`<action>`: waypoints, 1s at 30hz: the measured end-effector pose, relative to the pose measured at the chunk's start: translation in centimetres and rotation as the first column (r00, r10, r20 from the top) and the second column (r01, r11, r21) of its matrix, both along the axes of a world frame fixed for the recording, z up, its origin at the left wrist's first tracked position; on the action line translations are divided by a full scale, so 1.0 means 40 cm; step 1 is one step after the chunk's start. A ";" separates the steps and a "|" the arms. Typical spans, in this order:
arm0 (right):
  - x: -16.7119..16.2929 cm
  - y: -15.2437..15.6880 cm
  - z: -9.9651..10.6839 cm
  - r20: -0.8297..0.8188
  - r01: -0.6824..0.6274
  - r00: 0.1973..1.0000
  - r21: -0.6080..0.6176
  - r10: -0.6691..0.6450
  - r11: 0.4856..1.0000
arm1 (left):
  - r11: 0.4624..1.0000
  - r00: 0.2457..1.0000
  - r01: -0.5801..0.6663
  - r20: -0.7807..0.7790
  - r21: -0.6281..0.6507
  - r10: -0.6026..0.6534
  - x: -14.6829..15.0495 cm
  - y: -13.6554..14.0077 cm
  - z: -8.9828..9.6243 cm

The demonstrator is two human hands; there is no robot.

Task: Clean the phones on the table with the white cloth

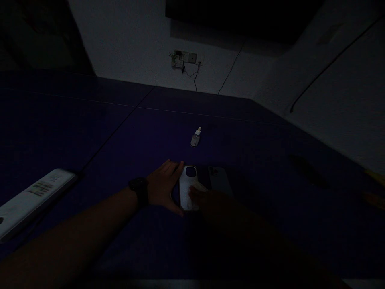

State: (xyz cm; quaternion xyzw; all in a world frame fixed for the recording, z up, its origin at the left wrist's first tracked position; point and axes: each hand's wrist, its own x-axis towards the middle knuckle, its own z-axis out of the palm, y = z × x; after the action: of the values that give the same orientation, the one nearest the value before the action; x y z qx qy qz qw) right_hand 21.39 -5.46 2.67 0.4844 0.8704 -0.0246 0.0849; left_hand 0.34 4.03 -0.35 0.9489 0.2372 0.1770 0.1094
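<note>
A pale phone case (185,189) with a square camera cut-out lies flat on the dark blue surface. My left hand (165,182), wearing a dark watch (140,188), holds the case along its left side, fingertips at the top corner and thumb at the bottom corner. Over the case's right half, my right hand (200,196) presses a small pale cloth (198,186) onto it. Just right of the case lies a phone (221,179) with its camera side up, partly hidden by my right hand. Beyond them is a clear dropper bottle (195,139) with a white top.
A long white power strip (37,200) lies at the left. Some dark long object (306,168) and a dim orange-yellow item (374,176) are at the right. Sockets (188,57) with cables are on the back wall, below a dark screen (240,20). The room is very dim.
</note>
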 end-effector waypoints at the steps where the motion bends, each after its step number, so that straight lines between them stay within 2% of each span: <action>1: -0.005 0.012 0.000 0.008 0.019 1.000 0.028 -0.019 0.999 | 1.000 1.000 -0.002 -0.004 0.002 0.002 0.000 0.000 0.000; 3: -0.015 0.036 0.002 0.037 0.046 0.998 0.067 -0.049 0.997 | 1.000 1.000 -0.009 -0.014 0.010 0.009 -0.001 0.001 0.000; 5: -0.019 0.042 0.005 0.065 0.048 0.997 0.051 -0.051 0.998 | 1.000 1.000 -0.013 -0.026 0.020 0.014 -0.001 0.001 -0.001; 12: -0.018 -0.062 0.036 -0.030 -0.032 0.999 -0.071 0.030 0.997 | 0.999 1.000 -0.026 -0.017 0.027 0.026 0.000 0.000 0.000; 14: -0.035 -0.058 0.052 0.016 0.028 1.000 -0.107 -0.026 0.994 | 0.999 1.000 -0.024 -0.019 0.021 0.024 0.000 -0.001 0.001; 16: -0.057 -0.031 0.063 0.099 0.155 0.985 -0.109 -0.145 0.982 | 1.000 0.999 -0.020 -0.033 0.014 0.021 0.000 0.000 0.002; 18: -0.076 0.002 0.066 0.154 0.243 0.960 -0.055 -0.232 0.969 | 1.000 0.999 -0.016 -0.042 0.017 0.017 0.000 0.001 0.000; 21: -0.091 0.029 0.058 0.141 0.261 0.955 0.024 -0.262 0.965 | 0.999 0.999 -0.012 -0.037 0.039 0.013 0.000 0.003 -0.004; 26: -0.103 -0.011 0.060 0.135 0.290 0.951 -0.080 -0.278 0.954 | 0.999 0.999 -0.026 -0.047 0.044 0.028 0.001 0.002 -0.006; 30: -0.115 -0.060 0.060 0.159 0.400 0.912 -0.152 -0.377 0.904 | 0.999 0.998 -0.042 -0.045 0.019 0.043 0.002 -0.002 -0.002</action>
State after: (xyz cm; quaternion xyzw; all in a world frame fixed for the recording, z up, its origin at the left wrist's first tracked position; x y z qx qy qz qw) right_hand 16.78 -7.85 5.08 0.6392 0.7431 -0.0895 0.1767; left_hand 0.41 3.96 -0.44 0.9484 0.2581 0.1599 0.0914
